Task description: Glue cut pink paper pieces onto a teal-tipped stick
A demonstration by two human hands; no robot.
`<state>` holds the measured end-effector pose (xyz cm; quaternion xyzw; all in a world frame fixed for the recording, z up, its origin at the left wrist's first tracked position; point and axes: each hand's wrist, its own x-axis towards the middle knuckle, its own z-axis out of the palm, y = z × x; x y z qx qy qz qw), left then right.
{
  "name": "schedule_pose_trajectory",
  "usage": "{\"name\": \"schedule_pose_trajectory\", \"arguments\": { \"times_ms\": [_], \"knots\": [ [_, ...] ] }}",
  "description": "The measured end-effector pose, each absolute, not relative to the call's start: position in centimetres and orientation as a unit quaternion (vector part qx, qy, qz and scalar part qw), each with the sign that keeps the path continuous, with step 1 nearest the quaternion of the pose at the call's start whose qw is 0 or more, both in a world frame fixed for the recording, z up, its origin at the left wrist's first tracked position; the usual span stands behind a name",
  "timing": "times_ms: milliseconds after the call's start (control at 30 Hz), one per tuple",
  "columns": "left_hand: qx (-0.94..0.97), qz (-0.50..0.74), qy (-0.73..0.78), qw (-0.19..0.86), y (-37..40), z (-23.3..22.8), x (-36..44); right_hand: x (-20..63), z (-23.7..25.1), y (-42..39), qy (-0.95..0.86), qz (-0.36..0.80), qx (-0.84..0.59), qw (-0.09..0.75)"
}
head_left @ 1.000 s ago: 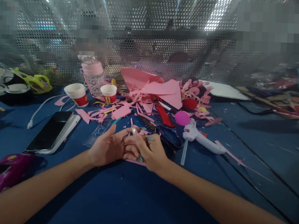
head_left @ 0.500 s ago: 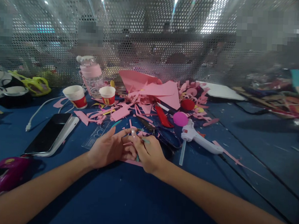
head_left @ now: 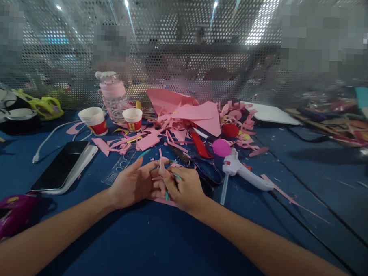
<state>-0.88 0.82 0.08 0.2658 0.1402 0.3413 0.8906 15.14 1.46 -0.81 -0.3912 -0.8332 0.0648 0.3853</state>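
Observation:
My left hand (head_left: 131,186) lies palm up above the blue table, fingers spread and slightly bent. Slim teal tips like long false nails (head_left: 144,153) extend from its thumb and fingers. My right hand (head_left: 186,189) is closed over the left fingers, with a teal false nail (head_left: 176,176) between its thumb and fingers. The exact grip is partly hidden. A long, pale nail (head_left: 161,164) shows on the right thumb. Under the hands, the edge of a pink piece (head_left: 165,202) is visible. Dark-handled scissors (head_left: 208,170) lie just beyond the right hand.
Pink paper scraps (head_left: 179,113) heap up behind, near a red-handled cutter (head_left: 201,143). A white glue gun (head_left: 249,175) lies right, its cord running forward. Paper cups (head_left: 93,120), a bottle (head_left: 112,94), a phone (head_left: 62,165) and a clear stencil (head_left: 120,167) are left.
My right thumb has bent and shifted slightly left and down over the left fingers. The teal tips show a little more clearly. The objects on the table stay in place.

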Motion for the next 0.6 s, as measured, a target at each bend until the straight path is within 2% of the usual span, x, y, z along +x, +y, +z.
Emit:
{"name": "schedule_pose_trajectory", "arguments": {
  "times_ms": [233, 600],
  "knots": [
    [0.261, 0.336, 0.140, 0.894, 0.82, 0.00, -0.83, 15.08, -1.12, 1.82, -0.829, 0.025, -0.390, 0.400],
    [0.241, 0.340, 0.141, 0.898, 0.90, -0.14, -0.84, 15.02, -1.09, 1.78, -0.812, 0.100, -0.394, 0.418]
  ]
}}
